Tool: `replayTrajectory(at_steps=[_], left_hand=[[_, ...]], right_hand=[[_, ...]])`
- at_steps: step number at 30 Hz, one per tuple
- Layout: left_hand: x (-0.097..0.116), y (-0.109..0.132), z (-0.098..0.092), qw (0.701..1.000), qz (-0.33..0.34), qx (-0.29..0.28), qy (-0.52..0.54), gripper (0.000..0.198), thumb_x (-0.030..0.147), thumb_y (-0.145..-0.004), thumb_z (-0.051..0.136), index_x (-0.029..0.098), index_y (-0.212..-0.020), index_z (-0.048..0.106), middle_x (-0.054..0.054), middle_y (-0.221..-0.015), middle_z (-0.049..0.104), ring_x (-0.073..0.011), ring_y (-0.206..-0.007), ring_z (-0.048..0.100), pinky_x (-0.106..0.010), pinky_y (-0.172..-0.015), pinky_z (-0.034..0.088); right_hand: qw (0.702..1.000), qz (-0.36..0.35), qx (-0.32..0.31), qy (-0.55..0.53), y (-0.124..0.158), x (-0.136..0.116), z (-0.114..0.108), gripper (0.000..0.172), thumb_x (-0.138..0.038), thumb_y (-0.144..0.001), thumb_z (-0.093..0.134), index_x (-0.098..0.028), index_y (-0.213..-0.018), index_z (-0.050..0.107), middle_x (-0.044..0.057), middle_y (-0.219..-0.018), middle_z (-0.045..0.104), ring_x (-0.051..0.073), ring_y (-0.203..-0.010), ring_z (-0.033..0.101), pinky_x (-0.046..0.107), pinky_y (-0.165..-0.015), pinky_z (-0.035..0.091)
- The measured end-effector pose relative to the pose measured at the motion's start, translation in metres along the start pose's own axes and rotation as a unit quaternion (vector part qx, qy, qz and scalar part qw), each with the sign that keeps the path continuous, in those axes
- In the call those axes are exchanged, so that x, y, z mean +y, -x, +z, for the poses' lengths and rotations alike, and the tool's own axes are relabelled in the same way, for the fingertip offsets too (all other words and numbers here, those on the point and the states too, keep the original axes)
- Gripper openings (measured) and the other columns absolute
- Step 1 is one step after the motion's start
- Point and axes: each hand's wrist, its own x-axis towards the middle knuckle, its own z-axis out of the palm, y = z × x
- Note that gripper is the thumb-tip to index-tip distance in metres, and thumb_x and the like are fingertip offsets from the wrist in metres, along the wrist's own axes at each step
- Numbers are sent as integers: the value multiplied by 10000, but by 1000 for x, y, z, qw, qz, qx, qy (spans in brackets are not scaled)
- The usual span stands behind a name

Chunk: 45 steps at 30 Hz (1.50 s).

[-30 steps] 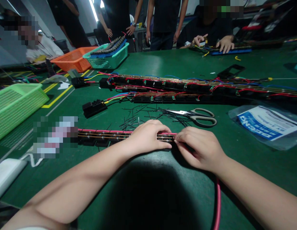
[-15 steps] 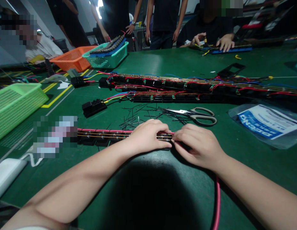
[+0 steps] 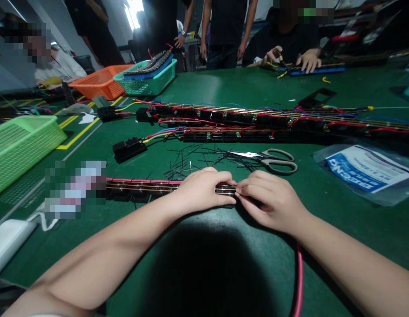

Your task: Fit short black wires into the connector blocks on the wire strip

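Note:
A long black strip of modules with brass rods and a pink wire lies across the green table in front of me. My left hand is closed over the strip near its right end, fingers curled over the top. My right hand pinches the strip's right end, fingertips almost touching my left hand. A thick pink cable runs from under my right wrist toward the table's near edge.
Scissors and several cut black tie ends lie just beyond my hands. Longer wired strips stretch across the middle. A plastic bag is at right, green basket at left, orange basket and teal basket behind. Other people work at the far edge.
My right hand has crept slightly left along the strip's end, closing the gap to my left hand. Otherwise nothing has moved.

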Motion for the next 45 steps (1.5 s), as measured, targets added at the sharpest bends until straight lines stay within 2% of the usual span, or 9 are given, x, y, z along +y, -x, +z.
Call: replayTrajectory(at_steps=[9, 18, 21, 26, 29, 38, 45], left_hand=[[1, 0, 0, 1000, -4, 5, 0, 316, 443, -762, 708, 280, -1023, 636, 27, -1025, 703, -217, -1017, 590, -325, -864, 474], [3, 0, 0, 1000, -8, 18, 3, 339, 421, -753, 714, 267, -1039, 617, 12, -1034, 704, -225, -995, 613, -351, -874, 482], [4, 1, 1, 999, -7, 27, 20, 424, 396, -735, 734, 267, -1101, 562, 9, -1085, 696, -228, -1025, 624, -355, -889, 486], [3, 1, 2, 998, -12, 24, 52, 694, 361, -721, 758, 291, -1330, 432, 18, -1185, 686, -236, -1104, 621, -370, -972, 466], [3, 1, 2, 998, -16, 23, 47, 749, 356, -723, 757, 275, -1384, 414, 7, -1213, 681, -240, -1137, 608, -370, -1001, 456], [4, 1, 1, 1000, 0, 26, 4, 620, 407, -759, 715, 243, -1325, 520, -39, -1220, 674, -244, -1121, 603, -381, -983, 475], [4, 1, 0, 1000, 6, 26, 4, 541, 390, -769, 703, 249, -1270, 555, -22, -1229, 670, -243, -1107, 607, -386, -969, 480]], right_hand=[[1000, 16, -22, -16, 0, 0, -1, 129, -120, -861, 528, -194, -807, 617, 77, -804, 712, 195, -751, 596, 337, -658, 474], [999, 28, -19, -29, -2, 1, 0, 81, -153, -843, 570, -195, -860, 637, 65, -799, 705, 196, -753, 594, 347, -676, 479], [999, 29, -11, -34, -1, 1, 0, 83, -148, -831, 579, -186, -876, 637, 66, -801, 703, 198, -750, 596, 353, -678, 484], [999, 36, -6, -39, -1, 2, 1, 79, -138, -833, 578, -177, -870, 636, 75, -799, 700, 207, -754, 599, 364, -681, 493], [999, 31, -4, -42, -2, 2, 1, 82, -137, -838, 579, -175, -886, 634, 79, -810, 700, 210, -764, 599, 373, -693, 501], [998, 30, 1, -56, -3, 1, 1, 106, -129, -852, 557, -193, -909, 619, 84, -831, 695, 223, -811, 617, 392, -748, 523], [999, 34, -3, -32, -1, 2, 2, 100, -147, -857, 557, -196, -923, 614, 90, -856, 700, 227, -816, 626, 401, -745, 520]])
